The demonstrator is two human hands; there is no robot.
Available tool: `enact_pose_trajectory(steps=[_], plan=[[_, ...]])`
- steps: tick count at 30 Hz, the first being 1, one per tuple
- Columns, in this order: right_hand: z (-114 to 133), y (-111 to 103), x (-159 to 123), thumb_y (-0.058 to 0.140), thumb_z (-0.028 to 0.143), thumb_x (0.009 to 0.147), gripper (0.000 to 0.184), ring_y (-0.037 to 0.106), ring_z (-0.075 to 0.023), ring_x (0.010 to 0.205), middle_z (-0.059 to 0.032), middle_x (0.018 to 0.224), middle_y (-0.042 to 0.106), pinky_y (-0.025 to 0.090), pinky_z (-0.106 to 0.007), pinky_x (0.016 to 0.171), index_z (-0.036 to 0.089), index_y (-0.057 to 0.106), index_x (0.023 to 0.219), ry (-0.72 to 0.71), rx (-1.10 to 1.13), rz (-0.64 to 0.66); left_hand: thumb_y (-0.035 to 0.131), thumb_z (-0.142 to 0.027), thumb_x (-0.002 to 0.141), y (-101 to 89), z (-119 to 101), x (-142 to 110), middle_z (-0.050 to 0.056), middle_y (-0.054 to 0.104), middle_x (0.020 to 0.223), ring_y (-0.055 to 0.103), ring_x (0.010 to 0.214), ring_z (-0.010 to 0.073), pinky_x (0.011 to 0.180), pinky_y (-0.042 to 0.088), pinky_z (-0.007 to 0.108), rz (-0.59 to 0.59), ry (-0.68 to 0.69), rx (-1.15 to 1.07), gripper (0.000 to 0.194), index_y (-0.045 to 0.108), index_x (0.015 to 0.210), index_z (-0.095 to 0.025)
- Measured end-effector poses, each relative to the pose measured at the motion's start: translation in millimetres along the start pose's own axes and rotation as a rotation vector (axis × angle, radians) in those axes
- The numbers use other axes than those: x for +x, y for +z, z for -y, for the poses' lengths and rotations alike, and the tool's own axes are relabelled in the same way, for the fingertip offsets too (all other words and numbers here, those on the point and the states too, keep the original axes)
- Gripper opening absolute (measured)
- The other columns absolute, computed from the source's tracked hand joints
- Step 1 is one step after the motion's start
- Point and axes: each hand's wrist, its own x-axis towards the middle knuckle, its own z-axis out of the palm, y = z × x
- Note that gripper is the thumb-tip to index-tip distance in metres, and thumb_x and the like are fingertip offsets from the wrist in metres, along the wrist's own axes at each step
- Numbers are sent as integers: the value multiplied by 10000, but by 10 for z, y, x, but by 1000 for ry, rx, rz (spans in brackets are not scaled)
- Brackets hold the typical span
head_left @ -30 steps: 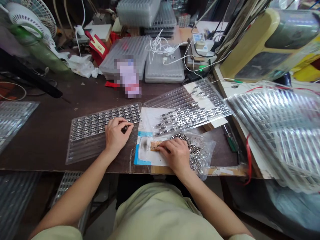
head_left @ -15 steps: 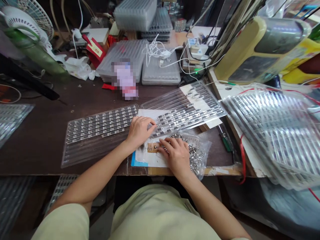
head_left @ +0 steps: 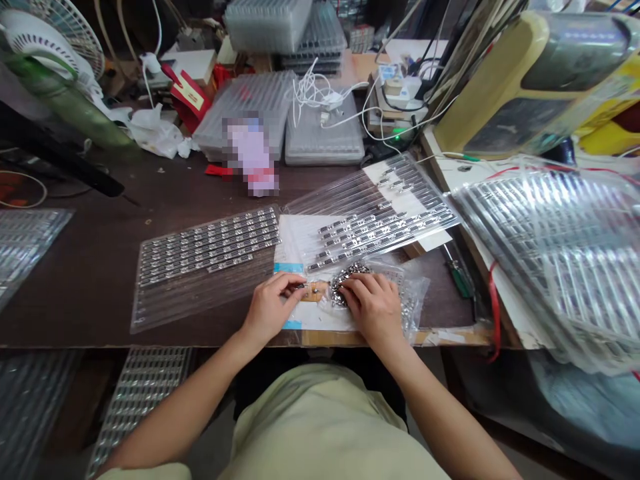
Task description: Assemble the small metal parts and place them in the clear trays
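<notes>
Near the front edge of the bench point(head_left: 150, 345), my left fingers point(head_left: 287, 287) pinch together on a tiny silver part point(head_left: 301, 287) beside a small tan block point(head_left: 316, 291), while my right fingers point(head_left: 361, 283) lie spread on a heap of silver parts point(head_left: 347, 281) by a clear plastic bag point(head_left: 414, 300).

Glossy clear plastic tray point(head_left: 200, 290), shiny metal parts point(head_left: 349, 283)

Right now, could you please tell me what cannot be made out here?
Head view:
Whether the left hand pinches anything: its fingers hide that.
Metal parts pile: the right hand covers part; single pieces are too small.
Object by the plastic trays: blurred out.
Cream machine: cut off by the top edge.
</notes>
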Motion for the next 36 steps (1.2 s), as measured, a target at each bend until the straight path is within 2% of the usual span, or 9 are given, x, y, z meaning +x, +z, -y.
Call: enact_pose_trajectory(steps=[5,10,17,19,22,25,29,36], plan=[[18,-47,3,533,186,865,100,515,-179,792,-29,823,635,367,-311,724,209,626,834,62,100,-1,624,-263,840,107,13,-3,60,669,902,636,837,169,764,515,289,-10,135,66,141,702,944,-209],[1,-43,-2,490,137,869,152,557,-169,791,-31,828,648,415,-303,733,207,621,833,72,231,14,613,-262,850,125,50,-19,58,658,882,627,820,164,749,513,283,18,162,104,155,711,960,-215],[-41,-50,-16,475,171,919,172,605,-167,822,-46,894,686,452,-290,749,198,628,993,47,284,9,596,-251,862,136,42,-16,60,660,875,619,807,162,741,505,282,31,172,154,154,710,957,-205],[-26,-53,-9,437,159,935,225,606,-164,830,-47,903,692,445,-289,744,196,626,1051,27,271,24,592,-249,866,138,33,-13,57,660,872,619,806,160,734,501,274,37,181,153,158,709,965,-210],[56,-25,21,459,181,938,191,598,-149,792,-29,865,697,419,-284,724,194,646,976,46,269,26,598,-250,863,124,19,-6,44,661,858,623,804,151,731,497,257,23,173,96,150,709,957,-214],[192,58,67,578,276,897,109,575,-150,825,-2,870,704,369,-307,753,215,665,870,55,254,32,611,-246,852,92,18,8,45,665,880,630,815,148,732,500,246,-62,97,18,127,702,921,-190],[337,191,107,635,348,857,95,508,-167,891,23,957,700,298,-339,780,287,708,855,28,190,53,601,-254,853,59,32,23,50,659,893,625,803,141,693,498,231,-126,25,-28,132,692,902,-172],[258,169,102,622,342,867,135,458,-172,880,2,955,663,277,-338,749,306,707,965,58,15,52,604,-241,845,72,37,21,49,657,889,627,800,138,688,506,229,-124,15,-58,123,692,898,-174]])
